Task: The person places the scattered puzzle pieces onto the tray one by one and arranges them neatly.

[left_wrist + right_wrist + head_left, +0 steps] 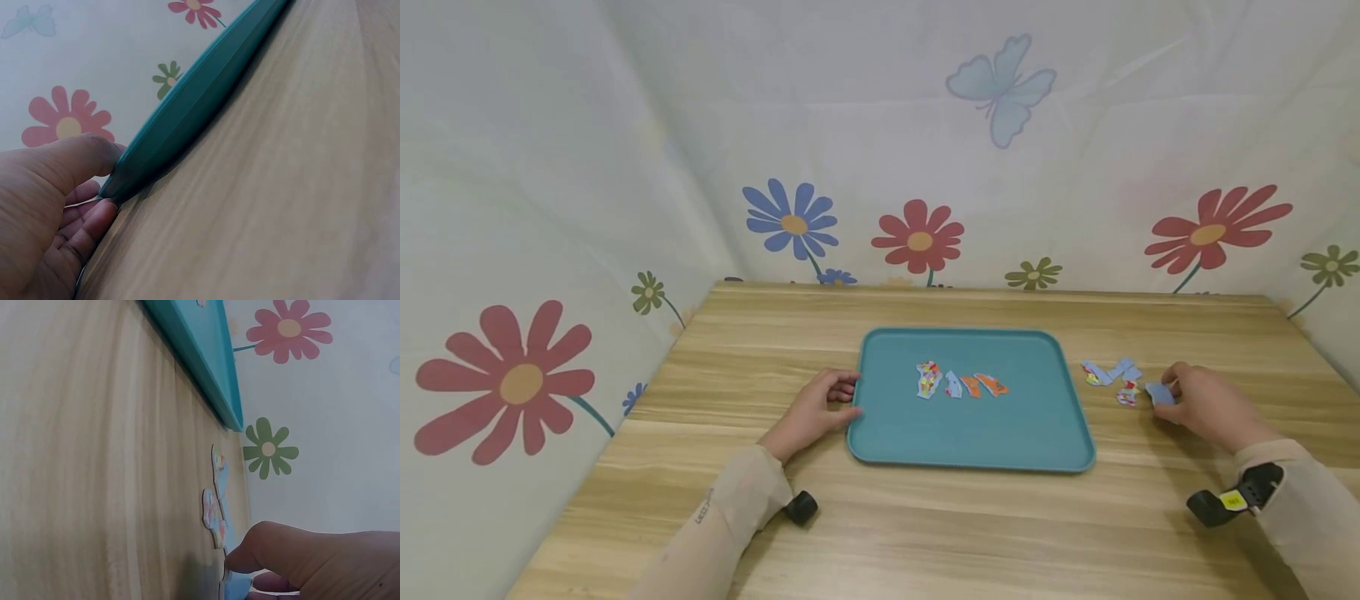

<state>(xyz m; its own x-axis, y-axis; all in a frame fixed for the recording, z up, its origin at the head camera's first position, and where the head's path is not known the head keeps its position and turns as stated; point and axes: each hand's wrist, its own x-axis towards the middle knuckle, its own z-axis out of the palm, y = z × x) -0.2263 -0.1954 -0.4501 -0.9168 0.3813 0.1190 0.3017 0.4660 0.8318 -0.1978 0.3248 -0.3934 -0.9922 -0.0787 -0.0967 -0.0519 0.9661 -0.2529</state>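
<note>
A teal tray (970, 442) lies on the wooden table with several jigsaw puzzle pieces in a loose row on it. At the tray's left edge, my left hand (812, 412) grips the rim; the left wrist view has the thumb (94, 156) against the tray wall (181, 106) and the fingers curled low beside it. To the right of the tray, my right hand (1213, 404) pinches a light-blue puzzle piece (1160, 393) between thumb and fingers. Just left of that hand lie several more puzzle pieces (1096, 373), also seen in the right wrist view, where the fingers partly hide the held piece (237, 586).
On the tray sit a colourful piece (928, 380), a pale blue one (953, 385) and two orange ones (991, 384). Behind the wooden table (925, 533) hangs a white curtain (850, 100) with flowers and a butterfly.
</note>
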